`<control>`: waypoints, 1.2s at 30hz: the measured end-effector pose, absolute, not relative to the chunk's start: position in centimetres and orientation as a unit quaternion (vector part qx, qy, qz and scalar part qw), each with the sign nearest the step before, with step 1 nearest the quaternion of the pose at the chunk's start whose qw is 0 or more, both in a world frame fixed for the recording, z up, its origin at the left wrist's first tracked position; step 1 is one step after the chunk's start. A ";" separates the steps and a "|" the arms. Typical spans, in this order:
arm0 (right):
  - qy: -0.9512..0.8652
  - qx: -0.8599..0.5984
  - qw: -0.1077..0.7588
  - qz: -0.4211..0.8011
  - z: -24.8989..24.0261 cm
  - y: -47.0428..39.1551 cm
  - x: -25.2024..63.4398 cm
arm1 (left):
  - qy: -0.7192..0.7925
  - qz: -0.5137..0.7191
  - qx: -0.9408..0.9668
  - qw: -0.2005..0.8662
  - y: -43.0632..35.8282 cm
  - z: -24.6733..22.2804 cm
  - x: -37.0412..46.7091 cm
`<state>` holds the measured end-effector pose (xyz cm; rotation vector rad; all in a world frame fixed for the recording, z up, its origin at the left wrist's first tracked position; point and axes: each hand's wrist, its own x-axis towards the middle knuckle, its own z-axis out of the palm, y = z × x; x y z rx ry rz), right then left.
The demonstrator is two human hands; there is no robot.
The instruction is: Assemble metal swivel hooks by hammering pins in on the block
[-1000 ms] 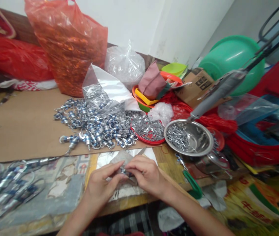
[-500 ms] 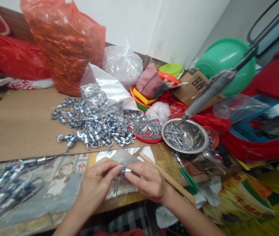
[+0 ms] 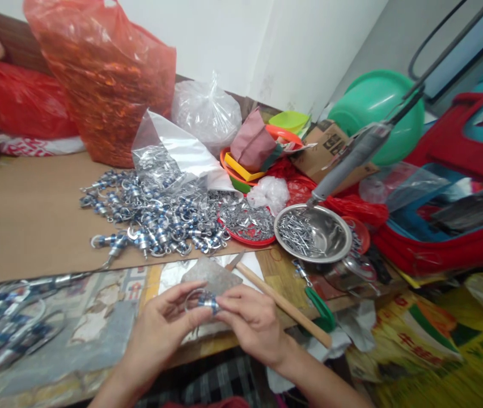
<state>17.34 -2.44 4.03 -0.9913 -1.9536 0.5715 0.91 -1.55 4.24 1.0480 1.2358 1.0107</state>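
Between my hands is a hook bolt (image 3: 208, 304), silver with blue rings and a curved hook on its left end. My left hand (image 3: 169, 317) grips it at the hook side with thumb and fingers. Closed on its right end, my right hand (image 3: 254, 320) pinches it with thumb and fingertips, hiding that tip. Just behind it lies a grey metal block (image 3: 211, 275) on white paper. A hammer with a wooden handle (image 3: 284, 303) rests beside the block, its handle passing beyond my right hand. Farther back is a heap of similar hook bolts (image 3: 160, 218) on cardboard.
A steel bowl (image 3: 343, 241) of metal pins stands right of a red tray (image 3: 250, 242) of small metal pieces. A grey-handled tool (image 3: 343, 161) leans over the bowl. More hook bolts (image 3: 7, 328) lie at left. A red bag (image 3: 114, 96) stands behind.
The bolt has turned in my fingers, so its hook and more of its body now show. My left fingers have spread around the hook. The view has shifted slightly.
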 end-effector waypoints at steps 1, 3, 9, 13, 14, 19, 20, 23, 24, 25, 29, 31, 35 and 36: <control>-0.768 -0.414 0.422 0.246 4.1 -2.6 17.2 | 0.518 0.443 0.419 0.600 -1.7 4.0 1.1; -0.760 -0.433 0.393 0.285 4.2 -2.3 17.3 | 0.503 0.461 0.375 0.628 -1.9 3.5 1.5; -0.758 -0.617 0.207 0.048 4.8 6.4 21.4 | 0.480 0.486 0.336 0.649 -2.0 3.3 2.1; -0.746 -0.653 0.124 0.019 3.8 13.3 23.9 | 0.472 0.481 0.343 0.654 -1.7 3.3 2.0; -0.749 -0.653 0.110 0.021 3.4 14.4 24.1 | 0.472 0.480 0.344 0.654 -1.6 3.2 2.0; -0.762 -0.639 0.099 0.032 2.3 16.4 24.0 | 0.460 0.475 0.342 0.668 -1.0 2.6 1.8; -0.763 -0.636 0.107 0.036 2.5 16.4 24.0 | 0.460 0.474 0.339 0.670 -0.9 2.5 1.8; -0.765 -0.626 0.146 0.053 3.4 15.4 24.1 | 0.468 0.479 0.329 0.666 -0.7 2.5 1.7; -0.767 -0.618 0.160 0.064 3.8 14.7 24.0 | 0.470 0.480 0.327 0.664 -0.7 2.5 1.7; -0.771 -0.608 0.172 0.078 4.2 13.7 23.7 | 0.473 0.481 0.326 0.663 -0.7 2.5 1.8; -0.803 -0.536 0.206 0.159 5.8 7.9 21.6 | 0.474 0.484 0.327 0.659 -0.8 2.5 1.8; -0.832 -0.462 0.220 0.215 6.4 5.1 20.4 | 0.472 0.485 0.328 0.659 -0.9 2.4 1.8; -0.871 -0.379 0.210 0.231 6.3 2.5 18.4 | 0.467 0.481 0.336 0.661 -0.8 2.0 1.6; -0.872 -0.375 0.212 0.234 6.1 2.4 18.0 | 0.467 0.481 0.338 0.661 -0.8 2.0 1.6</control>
